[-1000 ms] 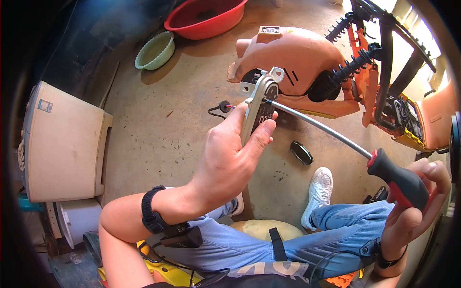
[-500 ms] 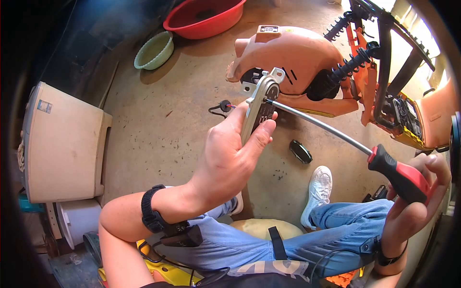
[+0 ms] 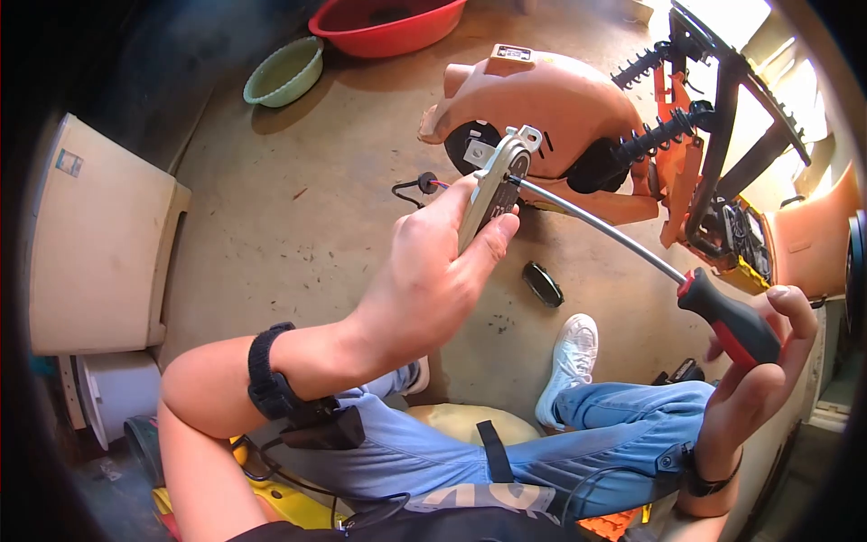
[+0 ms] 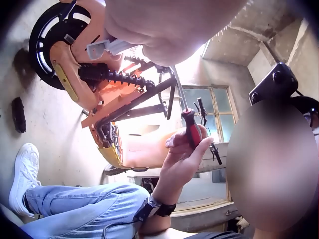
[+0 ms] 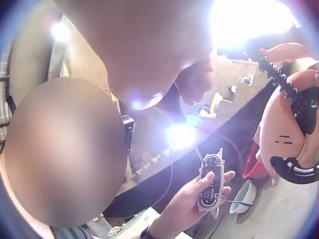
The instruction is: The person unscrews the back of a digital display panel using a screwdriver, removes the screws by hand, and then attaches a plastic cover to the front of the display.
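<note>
My left hand grips an oblong instrument panel with a pale frame, dark printed face and mounting tabs, its thumb across the face. A cable with a round black connector hangs behind it. In my right hand is a long screwdriver with a red and black handle, fingers and thumb around the handle's end. Its shaft runs up to the left, the tip at the panel's face near the upper end. The right wrist view shows the panel's dark face with light markings.
Past the hands lies a partly stripped orange scooter with black shock absorbers. A black oval part rests on the floor near a white shoe. Red and green basins stand behind; a beige box is at left.
The screwdriver handle has turned about its axis, its red and black sides shifting, while the tip stays at the panel. The head view has swung slightly; the left hand keeps its grip.
</note>
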Motion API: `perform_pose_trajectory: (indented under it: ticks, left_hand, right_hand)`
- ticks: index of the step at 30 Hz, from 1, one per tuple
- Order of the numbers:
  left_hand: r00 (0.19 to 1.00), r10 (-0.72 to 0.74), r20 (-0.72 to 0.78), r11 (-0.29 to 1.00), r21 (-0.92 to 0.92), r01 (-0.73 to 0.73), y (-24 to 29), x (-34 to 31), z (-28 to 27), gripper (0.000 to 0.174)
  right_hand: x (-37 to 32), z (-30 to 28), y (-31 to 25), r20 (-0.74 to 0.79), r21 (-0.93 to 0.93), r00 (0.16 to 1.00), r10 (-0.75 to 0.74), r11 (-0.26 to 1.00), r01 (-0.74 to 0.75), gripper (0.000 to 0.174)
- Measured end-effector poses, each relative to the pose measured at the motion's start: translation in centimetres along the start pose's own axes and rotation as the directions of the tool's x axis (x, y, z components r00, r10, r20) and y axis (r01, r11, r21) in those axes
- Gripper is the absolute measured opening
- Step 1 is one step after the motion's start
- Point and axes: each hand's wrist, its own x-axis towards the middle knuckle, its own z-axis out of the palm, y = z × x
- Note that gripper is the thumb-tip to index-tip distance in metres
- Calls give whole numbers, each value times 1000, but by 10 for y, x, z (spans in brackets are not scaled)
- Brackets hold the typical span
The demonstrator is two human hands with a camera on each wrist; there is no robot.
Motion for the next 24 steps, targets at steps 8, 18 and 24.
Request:
perform_pose_trajectory:
  ticks: [8, 18, 24]
  left_hand:
    - [997, 78, -4, 996, 38, -78, -5, 0, 0, 29]
    - [987, 154, -45, 986, 78, -150, -9, 2, -2, 31]
    - [994, 104, -20, 993, 50, -103, -3, -2, -2, 32]
  right_hand:
    - [4, 9, -2, -37, -165, 971, -237, 960, 228, 62]
    - [11, 16, -3, -3, -166, 968, -253, 954, 249, 64]
    - [2, 5, -1, -67, -67, 991, -114, 992, 110, 64]
